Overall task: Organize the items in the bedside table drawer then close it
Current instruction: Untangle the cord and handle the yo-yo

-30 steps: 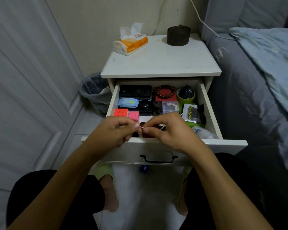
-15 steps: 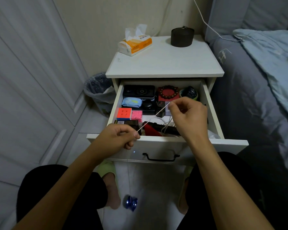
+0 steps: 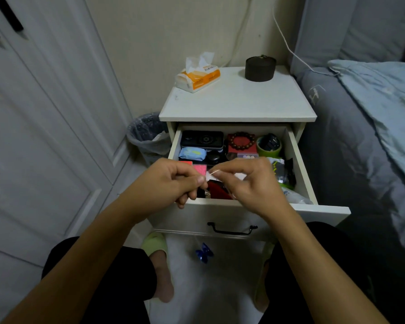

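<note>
1. Head view, grip: my left hand (image 3: 173,183) and right hand (image 3: 248,181) meet over the front of the open drawer (image 3: 299,164). Both pinch a thin white string (image 3: 214,172) between thumb and fingertips, the other fingers curled.
2. String: a short pale stretch shows between the two pinches, slanting up toward the right hand. More white loops lie under the right hand, partly hidden.
3. Blue yo-yo (image 3: 204,252): well below the grip, in front of the drawer face, between my feet. I cannot tell whether it hangs or rests on the floor.
4. Directly beneath the grip: a red item (image 3: 216,190) at the drawer's front edge, and a pink block (image 3: 199,170) just behind my left fingertips.
5. Beyond the grip, back row of the drawer: a black case (image 3: 201,139), a bead bracelet (image 3: 241,141) on a red box, a green cup (image 3: 268,147) holding a dark object.
6. Between that row and the grip: a light blue packet (image 3: 192,153).
7. Right of the grip: a dark foil packet (image 3: 282,170) and a clear bottle (image 3: 295,197) against the drawer's side wall.
8. Below the grip: black drawer handle (image 3: 232,229). Drawer stands pulled out.
9. Far beyond the grip, on the bedside table top (image 3: 239,101): tissue pack (image 3: 198,76), dark round container (image 3: 260,68).
</note>
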Action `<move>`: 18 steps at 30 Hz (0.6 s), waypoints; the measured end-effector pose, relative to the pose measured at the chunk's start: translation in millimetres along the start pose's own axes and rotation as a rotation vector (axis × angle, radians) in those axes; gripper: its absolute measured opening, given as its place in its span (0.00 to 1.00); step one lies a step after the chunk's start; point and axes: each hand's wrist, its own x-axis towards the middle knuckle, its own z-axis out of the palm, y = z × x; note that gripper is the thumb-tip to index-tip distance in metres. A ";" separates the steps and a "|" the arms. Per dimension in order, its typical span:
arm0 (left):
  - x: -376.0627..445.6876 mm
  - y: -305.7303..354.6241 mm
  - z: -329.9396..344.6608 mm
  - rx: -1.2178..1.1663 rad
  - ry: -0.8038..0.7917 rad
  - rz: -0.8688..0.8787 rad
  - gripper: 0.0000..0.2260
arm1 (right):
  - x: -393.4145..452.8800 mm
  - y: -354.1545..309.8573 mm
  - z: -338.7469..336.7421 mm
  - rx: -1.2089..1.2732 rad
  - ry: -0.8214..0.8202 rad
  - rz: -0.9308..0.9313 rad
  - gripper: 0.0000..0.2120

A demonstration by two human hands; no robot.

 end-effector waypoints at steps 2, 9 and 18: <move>-5.1 -7.7 -1.4 -0.015 0.009 -0.031 0.09 | 2.5 3.8 -8.5 0.163 0.165 0.245 0.04; -19.5 -31.4 7.3 -0.136 0.188 -0.045 0.09 | 5.3 22.0 -14.2 -0.192 -0.201 0.263 0.18; -8.2 -7.9 1.3 -0.126 0.125 -0.020 0.10 | 3.4 -3.2 11.2 -0.094 -0.204 -0.120 0.10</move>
